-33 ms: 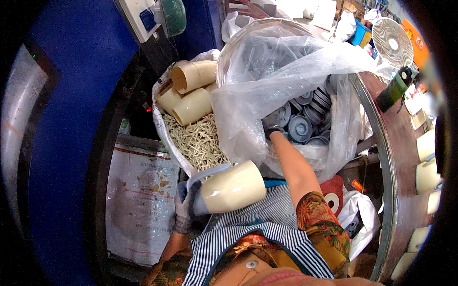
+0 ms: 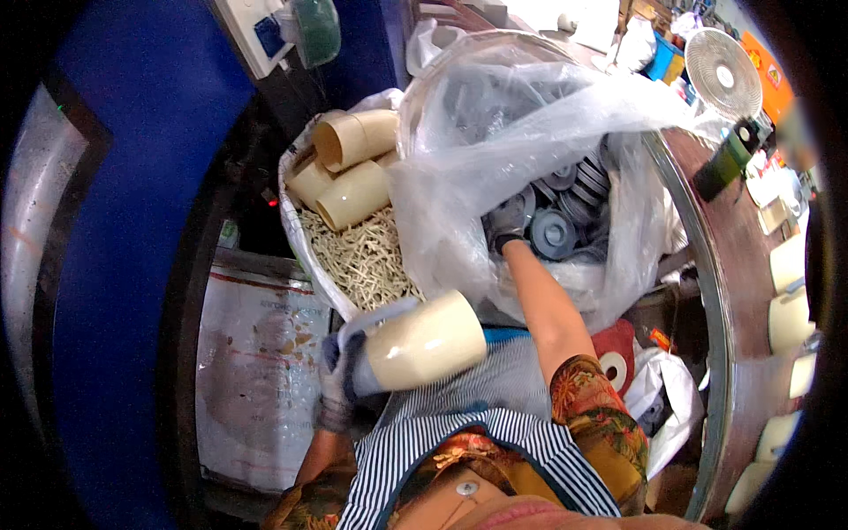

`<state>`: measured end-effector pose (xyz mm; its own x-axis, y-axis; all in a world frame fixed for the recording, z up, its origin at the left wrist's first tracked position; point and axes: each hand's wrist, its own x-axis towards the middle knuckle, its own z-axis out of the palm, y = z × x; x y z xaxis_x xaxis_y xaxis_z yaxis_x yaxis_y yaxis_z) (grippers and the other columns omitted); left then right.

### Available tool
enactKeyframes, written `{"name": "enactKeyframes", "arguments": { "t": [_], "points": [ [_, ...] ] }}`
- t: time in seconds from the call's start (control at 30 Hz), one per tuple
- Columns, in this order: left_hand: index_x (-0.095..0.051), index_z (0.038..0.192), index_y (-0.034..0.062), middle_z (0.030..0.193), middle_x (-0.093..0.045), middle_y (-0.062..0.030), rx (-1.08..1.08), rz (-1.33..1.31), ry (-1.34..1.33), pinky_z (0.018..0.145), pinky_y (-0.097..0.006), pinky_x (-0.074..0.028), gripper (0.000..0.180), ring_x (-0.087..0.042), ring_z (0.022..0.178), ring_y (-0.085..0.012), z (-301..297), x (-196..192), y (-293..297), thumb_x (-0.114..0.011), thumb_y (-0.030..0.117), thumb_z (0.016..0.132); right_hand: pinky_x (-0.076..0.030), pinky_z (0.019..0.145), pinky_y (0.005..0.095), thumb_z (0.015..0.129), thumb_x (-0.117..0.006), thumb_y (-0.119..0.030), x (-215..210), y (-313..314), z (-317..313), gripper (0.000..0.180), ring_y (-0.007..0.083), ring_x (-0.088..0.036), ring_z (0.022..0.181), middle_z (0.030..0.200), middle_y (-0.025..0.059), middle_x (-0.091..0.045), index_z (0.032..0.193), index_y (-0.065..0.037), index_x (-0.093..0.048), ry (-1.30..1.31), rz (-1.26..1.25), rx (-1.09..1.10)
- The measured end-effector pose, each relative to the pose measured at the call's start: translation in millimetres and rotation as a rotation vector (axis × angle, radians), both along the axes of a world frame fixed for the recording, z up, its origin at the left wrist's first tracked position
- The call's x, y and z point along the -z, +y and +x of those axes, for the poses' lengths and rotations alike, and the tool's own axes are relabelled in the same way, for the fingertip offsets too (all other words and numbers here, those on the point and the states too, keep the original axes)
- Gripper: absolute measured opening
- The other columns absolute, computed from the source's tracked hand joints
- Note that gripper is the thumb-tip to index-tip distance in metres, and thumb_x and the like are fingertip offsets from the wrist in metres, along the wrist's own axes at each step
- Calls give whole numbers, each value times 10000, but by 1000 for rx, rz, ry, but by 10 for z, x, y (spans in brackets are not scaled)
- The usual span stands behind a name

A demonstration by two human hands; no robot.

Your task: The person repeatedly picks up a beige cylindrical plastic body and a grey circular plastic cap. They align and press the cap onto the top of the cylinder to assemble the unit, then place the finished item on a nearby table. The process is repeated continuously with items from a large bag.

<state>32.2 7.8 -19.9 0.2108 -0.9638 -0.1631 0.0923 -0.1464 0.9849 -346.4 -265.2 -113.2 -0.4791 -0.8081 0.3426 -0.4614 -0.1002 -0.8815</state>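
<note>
Nearest, the gloved left hand (image 2: 337, 378) is wrapped around the wide end of a cream cup (image 2: 424, 340), which tilts toward the striped apron and could slip. Beyond the cup, the right hand (image 2: 508, 221) is in the clear bag (image 2: 495, 132), fingers curled on grey discs (image 2: 556, 231); a snagged glove might tear the plastic.

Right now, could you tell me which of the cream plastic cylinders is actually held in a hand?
The cream cylinder at the person's chest, gripped at its end by the gloved left hand. The other cream cylinders lie loose in the white sack above.
</note>
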Motion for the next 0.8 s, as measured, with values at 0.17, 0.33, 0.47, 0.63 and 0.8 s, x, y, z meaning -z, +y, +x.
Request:
{"name": "enactKeyframes", "arguments": {
  "t": [0.17, 0.33, 0.47, 0.63, 0.8],
  "points": [
    [-602, 1175, 21, 1074, -661, -114, -13, -10, -190, 863, -369, -499, 307, -616, 983, -231, 139, -147, 112, -617, 242, 962, -507, 921, 384, 947, -595, -274, -618, 1444, -395, 418, 294, -614, 1042, 1236, 148, -597, 1253, 7, -544, -684, -60, -322],
    [-592, 1169, 17, 1089, -649, -162, 423, -372, -461, 891, -467, -467, 618, -584, 1046, -378, -284, -304, 53, -789, 302, 657, -437, 1020, 367, 838, -653, -375, -1225, 3039, 26, 714, 286, -565, 1178, 1283, 187, -574, 1397, 29, -469, -223, -77, -488],
    [-543, 1191, -20, 1077, -652, -167, 488, -442, -265, 859, -446, -501, 420, -625, 988, -342, -498, -247, 31, -662, 220, 868, -479, 873, 358, 820, -630, -428, -1525, 3549, 119, 700, 264, -602, 1023, 1179, 163, -601, 1354, 14, -532, -70, -26, -336],
    [-575, 1124, -22, 1021, -659, -163, 540, -570, -330, 815, -376, -531, 254, -659, 896, -268, -630, -443, -31, -422, 164, 1043, -495, 821, 413, 728, -665, -317, -1598, 3810, 48, 655, 348, -618, 930, 1090, 205, -614, 1293, 3, -578, 293, -200, -364],
    [-611, 1054, -40, 993, -671, -141, 525, -109, 147, 850, -343, -508, 331, -654, 901, -233, -625, -676, 8, -438, 242, 1037, -498, 842, 441, 742, -676, -289, -1582, 3941, 126, 618, 401, -615, 955, 1091, 234, -623, 1269, 18, -575, 357, -292, -366]
  ]
}}
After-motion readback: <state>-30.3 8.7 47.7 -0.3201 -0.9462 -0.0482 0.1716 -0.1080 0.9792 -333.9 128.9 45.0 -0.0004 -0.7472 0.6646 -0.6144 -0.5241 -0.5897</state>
